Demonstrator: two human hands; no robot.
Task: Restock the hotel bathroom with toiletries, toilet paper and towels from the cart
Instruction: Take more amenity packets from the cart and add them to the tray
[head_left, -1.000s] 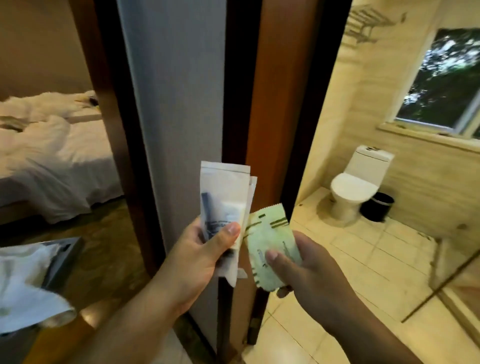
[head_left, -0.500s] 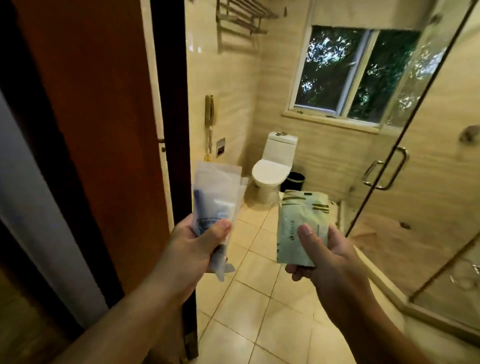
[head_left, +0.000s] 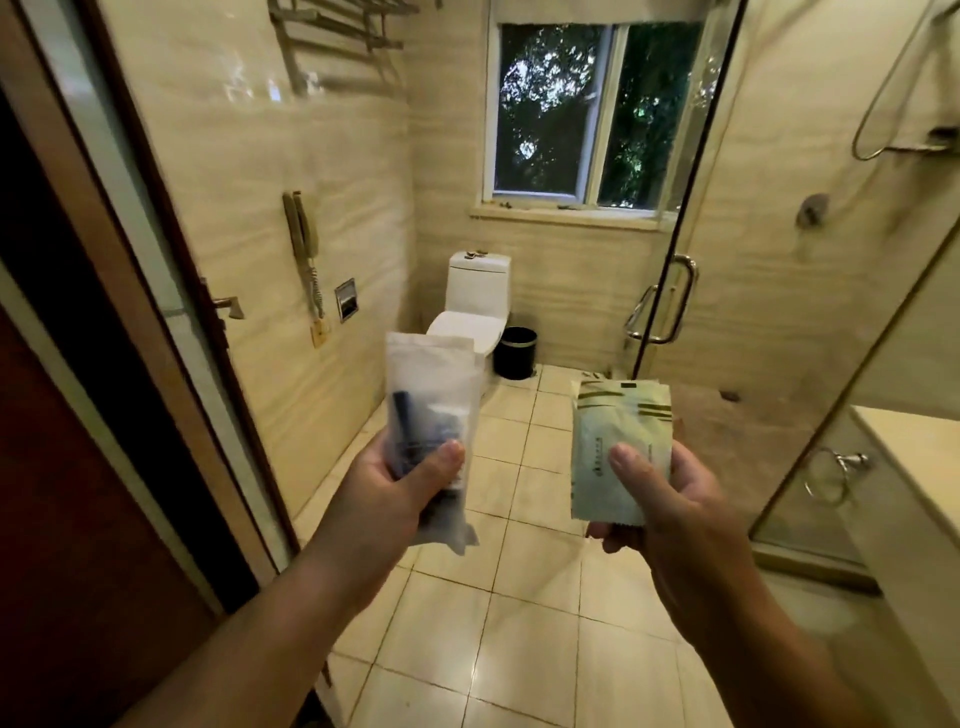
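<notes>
- Change of position: a second ago the person stood at the door frame with the bedroom and bed showing at the left. That view is now gone. The toilet (head_left: 475, 306), waste bin (head_left: 514, 353), window (head_left: 592, 119) and shower glass (head_left: 753, 260) fill the frame, and the open door (head_left: 104, 467) lies along the left edge.
- Change in the load: none. The clear sachet (head_left: 428, 395), with a dark item inside, remains in the left hand (head_left: 400, 499), and the green sachet (head_left: 618, 431) remains in the right hand (head_left: 670, 509). The green sachet was tilted a second ago and now stands about upright.
- Location of the task items: both sachets are held in the air over the floor tiles (head_left: 519, 623), well apart from any surface.
- Assessment: the toiletries have entered the bathroom, so the carrying stage looks nearly complete, but nothing is set down yet. The pale tabletop (head_left: 914, 441) at the right edge is a probable destination. Neither hand carries toilet paper or towels, so those items appear outstanding.
- Left hand pose: the forearm reaches forward, the thumb presses on the face of the clear sachet and the fingers curl behind it, gripping its lower half.
- Right hand pose: the forearm reaches forward at similar height, the thumb lies on the face of the green sachet and the fingers grip it from behind and below.
- The hands are apart and the sachets do not touch.
</notes>
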